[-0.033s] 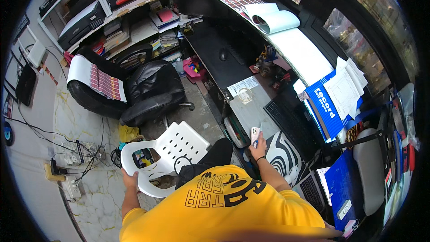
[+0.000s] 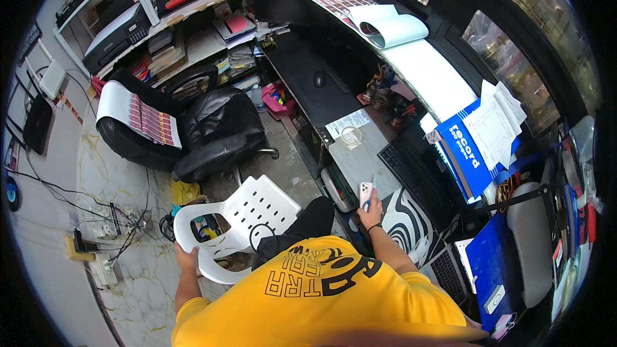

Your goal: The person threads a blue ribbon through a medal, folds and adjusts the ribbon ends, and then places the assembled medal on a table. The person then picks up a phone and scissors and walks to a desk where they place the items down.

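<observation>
1. Down in the head view, at about seven o'clock, the left hand [image 2: 187, 258] is clenched on the curved backrest rim of a white plastic chair [image 2: 247, 215], whose perforated seat sits just left of centre.
2. At about five o'clock from centre, the right hand [image 2: 371, 213] is raised and grasps a white phone [image 2: 366, 193] held upright; a dark band circles that wrist.
3. Just above the phone, towards one o'clock, lies a grey desk surface [image 2: 360, 160] with a sheet of paper [image 2: 348, 122] and a round clear lid-like item on it; a black keyboard [image 2: 418, 177] lies to its right.
4. At ten o'clock stands a black office chair [image 2: 218, 132], a printed sheet [image 2: 138, 115] draped over the seat beside it.
5. At three o'clock a blue box [image 2: 464, 151] carries loose white papers.
6. At eight o'clock, power strips and tangled cables [image 2: 106, 231] lie on the marbled floor.
7. The person's yellow shirt [image 2: 321, 302] fills the six o'clock edge.
</observation>
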Action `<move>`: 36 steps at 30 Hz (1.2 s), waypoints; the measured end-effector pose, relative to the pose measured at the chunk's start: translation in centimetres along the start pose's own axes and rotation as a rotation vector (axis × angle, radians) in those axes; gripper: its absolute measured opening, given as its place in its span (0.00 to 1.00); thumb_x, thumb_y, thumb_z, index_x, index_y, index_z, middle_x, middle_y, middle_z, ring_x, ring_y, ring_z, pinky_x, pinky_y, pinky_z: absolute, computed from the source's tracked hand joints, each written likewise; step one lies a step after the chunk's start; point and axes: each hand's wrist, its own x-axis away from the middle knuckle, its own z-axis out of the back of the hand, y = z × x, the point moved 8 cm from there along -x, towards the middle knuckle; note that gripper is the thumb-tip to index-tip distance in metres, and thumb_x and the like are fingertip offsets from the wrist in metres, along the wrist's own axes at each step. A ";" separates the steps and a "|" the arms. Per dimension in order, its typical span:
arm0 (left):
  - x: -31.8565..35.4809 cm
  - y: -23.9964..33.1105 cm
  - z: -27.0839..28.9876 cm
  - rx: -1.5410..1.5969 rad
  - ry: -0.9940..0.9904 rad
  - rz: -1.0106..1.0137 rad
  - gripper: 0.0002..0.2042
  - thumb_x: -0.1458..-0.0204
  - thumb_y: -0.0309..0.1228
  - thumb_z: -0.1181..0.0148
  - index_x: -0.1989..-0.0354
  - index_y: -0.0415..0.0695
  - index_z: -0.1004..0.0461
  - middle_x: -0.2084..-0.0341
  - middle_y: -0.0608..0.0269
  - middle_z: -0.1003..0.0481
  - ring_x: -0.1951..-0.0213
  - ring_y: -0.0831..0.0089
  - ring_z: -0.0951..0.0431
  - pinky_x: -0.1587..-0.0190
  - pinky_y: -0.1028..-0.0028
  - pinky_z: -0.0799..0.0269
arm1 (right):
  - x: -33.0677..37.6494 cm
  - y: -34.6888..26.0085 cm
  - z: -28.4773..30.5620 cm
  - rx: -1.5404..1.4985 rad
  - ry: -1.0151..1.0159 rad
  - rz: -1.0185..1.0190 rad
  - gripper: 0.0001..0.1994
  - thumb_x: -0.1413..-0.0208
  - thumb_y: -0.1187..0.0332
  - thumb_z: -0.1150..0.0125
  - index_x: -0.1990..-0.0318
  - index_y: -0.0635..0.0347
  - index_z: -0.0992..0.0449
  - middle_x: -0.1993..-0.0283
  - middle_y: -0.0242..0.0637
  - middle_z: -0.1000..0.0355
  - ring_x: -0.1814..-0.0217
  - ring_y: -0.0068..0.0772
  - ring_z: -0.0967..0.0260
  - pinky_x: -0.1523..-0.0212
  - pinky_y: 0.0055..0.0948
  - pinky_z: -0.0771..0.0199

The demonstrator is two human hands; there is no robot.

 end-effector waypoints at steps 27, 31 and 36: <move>-14.4 25.7 -2.8 -0.093 0.187 -0.555 0.27 0.45 0.37 0.43 0.37 0.45 0.40 0.41 0.44 0.38 0.41 0.45 0.37 0.39 0.57 0.41 | -3.1 -6.4 1.1 -0.098 0.091 0.141 0.49 0.64 0.67 0.36 0.29 0.50 0.51 0.39 0.59 0.43 0.40 0.65 0.45 0.40 0.51 0.45; -17.2 39.5 -6.7 -0.014 0.023 -0.720 0.23 0.42 0.33 0.47 0.39 0.44 0.37 0.42 0.46 0.37 0.41 0.47 0.37 0.39 0.59 0.41 | -9.4 -11.9 -0.4 -0.065 0.050 0.152 0.46 0.62 0.65 0.36 0.29 0.44 0.48 0.35 0.60 0.47 0.38 0.66 0.46 0.38 0.51 0.45; -19.0 53.2 -9.8 0.018 -0.185 -0.883 0.25 0.46 0.29 0.43 0.38 0.43 0.37 0.39 0.45 0.40 0.38 0.47 0.40 0.36 0.59 0.44 | -20.2 -18.6 -3.8 0.034 -0.083 0.097 0.45 0.61 0.64 0.36 0.30 0.37 0.47 0.34 0.57 0.49 0.37 0.64 0.47 0.39 0.55 0.45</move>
